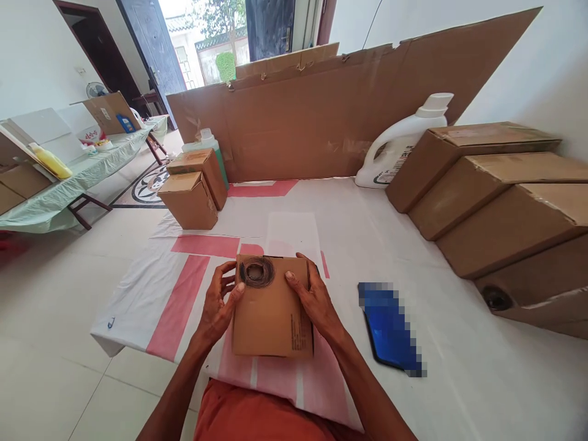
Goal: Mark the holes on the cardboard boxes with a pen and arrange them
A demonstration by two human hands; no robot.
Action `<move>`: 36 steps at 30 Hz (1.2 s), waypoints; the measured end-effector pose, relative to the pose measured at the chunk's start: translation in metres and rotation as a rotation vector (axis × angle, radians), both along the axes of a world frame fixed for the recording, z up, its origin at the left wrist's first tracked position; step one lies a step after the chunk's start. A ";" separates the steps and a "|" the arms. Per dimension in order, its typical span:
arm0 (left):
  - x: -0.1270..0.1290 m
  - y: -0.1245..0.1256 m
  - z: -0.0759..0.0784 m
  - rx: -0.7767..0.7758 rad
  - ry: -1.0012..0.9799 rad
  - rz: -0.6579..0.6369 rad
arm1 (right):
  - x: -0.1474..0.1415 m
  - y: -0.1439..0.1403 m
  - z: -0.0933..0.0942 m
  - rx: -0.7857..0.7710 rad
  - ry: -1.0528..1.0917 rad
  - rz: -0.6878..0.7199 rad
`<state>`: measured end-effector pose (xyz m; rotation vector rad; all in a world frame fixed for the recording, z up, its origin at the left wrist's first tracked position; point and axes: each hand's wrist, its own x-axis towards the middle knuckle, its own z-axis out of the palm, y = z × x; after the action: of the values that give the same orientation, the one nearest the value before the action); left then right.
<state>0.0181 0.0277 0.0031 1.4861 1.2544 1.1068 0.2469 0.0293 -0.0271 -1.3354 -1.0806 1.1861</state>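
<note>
Between my two hands is a brown cardboard box (271,318), close to the table's near edge. A dark scribbled ring (256,272) marks its upper left corner, and small print runs near its lower right. My left hand (219,303) grips the left side, thumb on the front face and fingers behind the edge. On the right side my right hand (315,294) holds it the same way, its thumb pressed on the face near the top. The fingertips behind the box are partly hidden. To the right of the box lies a phone (390,334) with a blue, partly pixelated screen.
Several cardboard boxes (505,214) line the right side, beside a white jug (390,144). Two small boxes (190,196) and a green-liquid bottle (215,147) stand at the far left. A tall cardboard panel (294,135) borders the back. Another table (105,162) stands further left.
</note>
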 end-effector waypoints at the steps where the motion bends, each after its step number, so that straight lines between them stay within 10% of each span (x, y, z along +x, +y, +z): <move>1: -0.001 0.000 0.000 -0.040 0.004 -0.004 | -0.001 -0.002 -0.004 -0.026 0.013 0.003; 9: 0.005 -0.017 -0.009 -0.223 0.135 -0.051 | 0.006 -0.054 -0.015 -0.176 -0.045 -0.011; 23: 0.013 -0.054 -0.011 -0.089 0.316 -0.024 | -0.032 -0.060 0.008 0.094 -0.769 -0.162; 30: 0.017 -0.051 -0.026 -0.078 0.345 -0.063 | -0.034 -0.062 0.004 0.017 -0.800 -0.138; 36: 0.013 -0.052 -0.014 -0.126 0.261 -0.094 | 0.020 -0.042 -0.003 -0.021 -0.553 -0.174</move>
<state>0.0308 -0.0245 -0.0109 1.6124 1.3887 0.7759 0.2670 -0.0129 -0.0302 -1.7924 -1.3010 0.7135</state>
